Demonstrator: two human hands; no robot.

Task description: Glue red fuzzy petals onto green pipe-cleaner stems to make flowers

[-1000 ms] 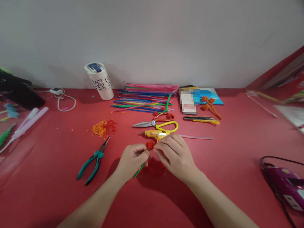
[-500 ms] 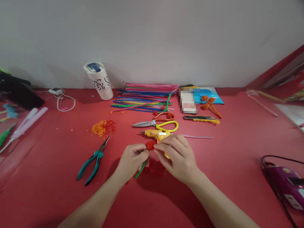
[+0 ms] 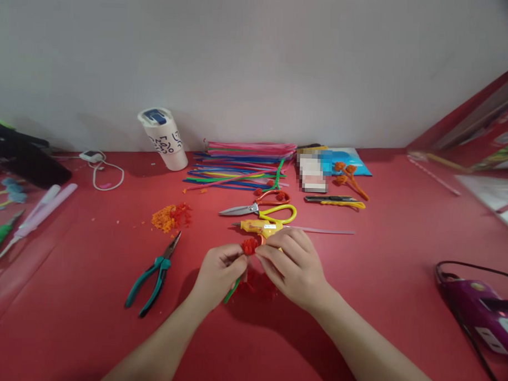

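Note:
My left hand is closed around a green pipe cleaner stem, whose lower end sticks out below the fingers. At the stem's top, a fuzzy red pipe cleaner flower shows between both hands. The fingertips of my right hand pinch together at the flower's right edge; exactly what lies between them is hidden. Red fluff clippings lie on the table under the hands. Just beyond my right hand is a yellow glue gun, partly covered by it, with scissors behind.
Teal-handled pliers and orange and red fluff lie left. A pile of pipe cleaners and a white tumbler stand at the back. Cutters and orange flowers are back right, a purple power strip far right.
The whole view has shifted slightly. Both hands keep their hold at the red flower, and the right fingertips have moved only a little against it.

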